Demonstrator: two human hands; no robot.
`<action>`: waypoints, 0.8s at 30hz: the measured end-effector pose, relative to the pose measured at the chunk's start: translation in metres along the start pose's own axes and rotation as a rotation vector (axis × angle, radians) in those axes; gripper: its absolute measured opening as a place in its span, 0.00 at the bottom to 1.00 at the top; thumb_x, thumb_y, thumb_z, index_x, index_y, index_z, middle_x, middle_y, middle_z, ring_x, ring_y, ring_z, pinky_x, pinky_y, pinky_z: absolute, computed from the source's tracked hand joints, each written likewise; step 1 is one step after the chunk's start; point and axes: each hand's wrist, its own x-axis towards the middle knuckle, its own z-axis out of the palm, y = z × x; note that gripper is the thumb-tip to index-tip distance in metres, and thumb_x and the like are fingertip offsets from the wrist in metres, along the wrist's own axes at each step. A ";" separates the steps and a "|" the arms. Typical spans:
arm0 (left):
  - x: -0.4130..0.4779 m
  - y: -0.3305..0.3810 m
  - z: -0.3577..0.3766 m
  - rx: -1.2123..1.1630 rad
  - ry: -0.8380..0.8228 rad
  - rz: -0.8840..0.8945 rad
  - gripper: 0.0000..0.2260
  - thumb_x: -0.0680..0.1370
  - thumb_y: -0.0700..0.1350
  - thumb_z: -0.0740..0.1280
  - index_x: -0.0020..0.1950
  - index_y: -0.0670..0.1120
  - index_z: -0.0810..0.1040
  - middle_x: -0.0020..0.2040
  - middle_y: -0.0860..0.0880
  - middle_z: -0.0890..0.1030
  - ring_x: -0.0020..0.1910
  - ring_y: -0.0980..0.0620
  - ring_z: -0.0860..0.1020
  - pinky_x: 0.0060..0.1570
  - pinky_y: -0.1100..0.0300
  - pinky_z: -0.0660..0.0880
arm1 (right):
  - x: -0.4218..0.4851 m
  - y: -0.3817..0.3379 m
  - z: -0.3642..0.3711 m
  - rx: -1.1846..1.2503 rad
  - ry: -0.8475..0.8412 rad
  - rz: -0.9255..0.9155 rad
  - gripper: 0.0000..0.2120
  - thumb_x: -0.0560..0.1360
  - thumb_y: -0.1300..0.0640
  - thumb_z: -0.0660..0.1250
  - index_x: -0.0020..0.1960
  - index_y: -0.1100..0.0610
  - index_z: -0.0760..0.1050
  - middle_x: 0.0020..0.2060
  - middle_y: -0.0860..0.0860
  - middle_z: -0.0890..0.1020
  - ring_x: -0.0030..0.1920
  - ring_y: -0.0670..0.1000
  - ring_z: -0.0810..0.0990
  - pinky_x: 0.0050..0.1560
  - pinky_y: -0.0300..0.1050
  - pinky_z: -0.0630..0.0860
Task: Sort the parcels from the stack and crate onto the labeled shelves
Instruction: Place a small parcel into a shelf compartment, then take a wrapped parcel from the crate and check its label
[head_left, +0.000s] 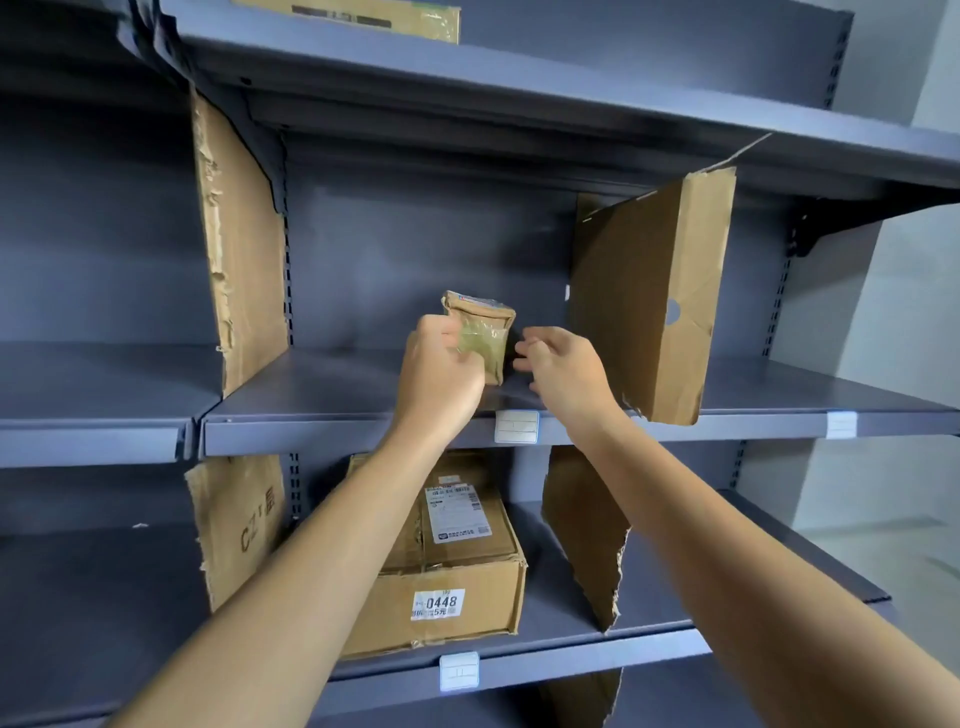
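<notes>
Below both wrists, a box (452, 561) marked 0448 sits on the lower shelf (571, 662). The left hand (441, 374) grips a small brown packet (491, 338), upright over the middle shelf (322, 384). Just right of it the right hand (566, 374) hangs loose-fingered, holding nothing; a cardboard divider (649, 301) stands beyond.

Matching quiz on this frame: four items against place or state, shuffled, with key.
1. parcel
2. 0448 box
3. right hand
4. cropped box

a. on top shelf
b. on lower shelf
c. open, holding nothing
d. in left hand grip, over middle shelf

Pairs: 1-d, 2-b, 3-c, 4-a
</notes>
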 end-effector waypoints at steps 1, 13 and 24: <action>-0.014 0.002 0.002 -0.047 0.000 0.005 0.12 0.75 0.35 0.61 0.52 0.51 0.71 0.56 0.50 0.77 0.53 0.53 0.76 0.48 0.61 0.73 | -0.011 0.000 -0.005 0.068 -0.009 0.010 0.16 0.82 0.59 0.56 0.67 0.58 0.74 0.56 0.51 0.81 0.55 0.49 0.81 0.58 0.45 0.78; -0.166 -0.006 0.134 -0.419 -0.286 -0.212 0.12 0.76 0.34 0.62 0.54 0.48 0.76 0.50 0.51 0.80 0.50 0.53 0.79 0.48 0.56 0.78 | -0.135 0.082 -0.134 0.134 0.163 0.178 0.11 0.83 0.58 0.57 0.55 0.53 0.78 0.45 0.49 0.84 0.45 0.47 0.84 0.48 0.46 0.80; -0.364 0.051 0.325 -0.432 -0.874 -0.359 0.12 0.77 0.34 0.61 0.51 0.51 0.74 0.51 0.50 0.80 0.53 0.51 0.78 0.54 0.51 0.77 | -0.291 0.210 -0.355 0.053 0.534 0.579 0.13 0.83 0.59 0.55 0.58 0.59 0.78 0.44 0.52 0.82 0.40 0.47 0.80 0.40 0.42 0.76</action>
